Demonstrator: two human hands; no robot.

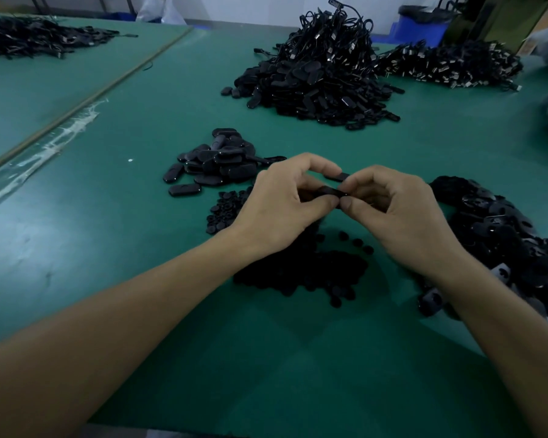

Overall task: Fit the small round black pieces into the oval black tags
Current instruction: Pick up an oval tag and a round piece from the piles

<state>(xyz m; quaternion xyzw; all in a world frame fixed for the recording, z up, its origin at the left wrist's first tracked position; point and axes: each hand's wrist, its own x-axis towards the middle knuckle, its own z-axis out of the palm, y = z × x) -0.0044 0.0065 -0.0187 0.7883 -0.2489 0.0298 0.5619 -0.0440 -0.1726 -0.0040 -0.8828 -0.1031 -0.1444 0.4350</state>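
I see both hands raised just over the green surface [114, 191], meeting at one tag [329, 192]. The left hand [282, 207] pinches the tag's left end between thumb and curled fingers, and the right hand [393, 210] pinches the right end the same way, thumb tips almost touching underneath. Neither hand is slack, and both are clamped on the same piece. The tag's long axis runs left to right across my view, bridging the two hands. I cannot tell whether a round piece is already seated in it, because the fingers cover its middle.

My guess is that this is the pressing-in step. The supply matters for what comes after, and the round pieces [301, 270] lie in a dark spread directly below and a little nearer than the hands, with a thinner scatter [225, 210] just left of the left wrist. Either hand could drop straight down onto them, though the left sits closer to that scatter.

A small heap of tags [215, 162] lies just beyond the left hand. A bigger, looser heap [500, 235] lies along the right forearm, so I would expect the right hand to draw from there. Farther off is a tall heap with cords [317, 74] and another flat one [450, 64] beside it, both well apart from the work.

Nothing on the surface is boxed — every part lies in open heaps. The only container is a blue bin [421, 26] at the back, and I can't make out its contents.
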